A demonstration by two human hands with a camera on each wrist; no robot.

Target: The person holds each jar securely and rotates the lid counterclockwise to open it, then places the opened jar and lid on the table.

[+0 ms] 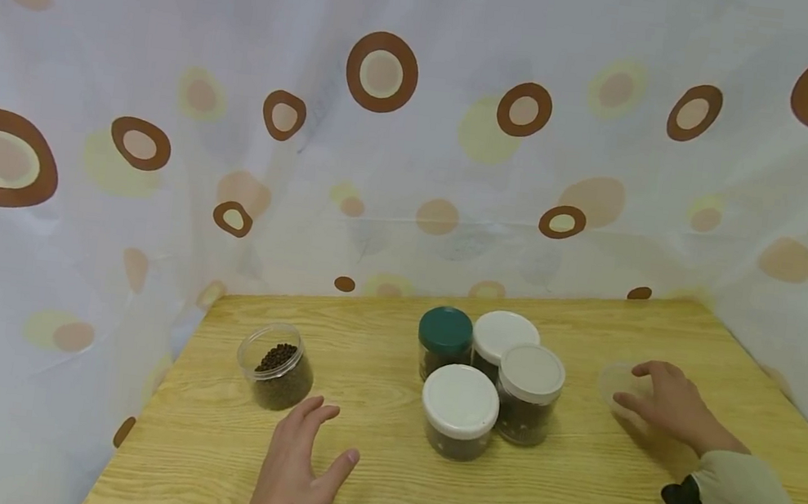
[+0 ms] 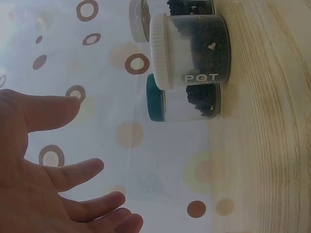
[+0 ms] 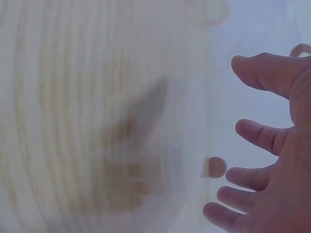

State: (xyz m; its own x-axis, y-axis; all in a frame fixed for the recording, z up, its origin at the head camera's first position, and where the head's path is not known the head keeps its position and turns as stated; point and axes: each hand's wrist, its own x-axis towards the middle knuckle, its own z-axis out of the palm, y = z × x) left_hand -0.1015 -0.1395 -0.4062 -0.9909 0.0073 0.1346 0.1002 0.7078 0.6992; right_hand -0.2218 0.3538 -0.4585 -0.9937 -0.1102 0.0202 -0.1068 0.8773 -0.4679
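My left hand [image 1: 300, 463] hovers low over the table with thumb and fingers spread, holding nothing. Just beyond its fingertips, an open clear jar [image 1: 282, 383] stands partly filled with dark grains. In the left wrist view, the same hand [image 2: 58, 170] has its fingers spread, with a white-lidded jar [image 2: 209, 51] marked POT farther off. On the right, my right hand [image 1: 676, 408] is over a faint translucent lid [image 1: 612, 381] lying on the wood, its fingers partly overlapping it. The right wrist view shows that hand [image 3: 272, 160] with fingers apart and nothing between them.
Between the hands stands a cluster of lidded jars: a green-lidded jar [image 1: 445, 338], a front white-lidded jar [image 1: 460, 410], a right-hand one [image 1: 530, 392] and a white-lidded one behind [image 1: 506, 337]. A patterned sheet [image 1: 443, 166] rises behind the wooden table [image 1: 364, 486].
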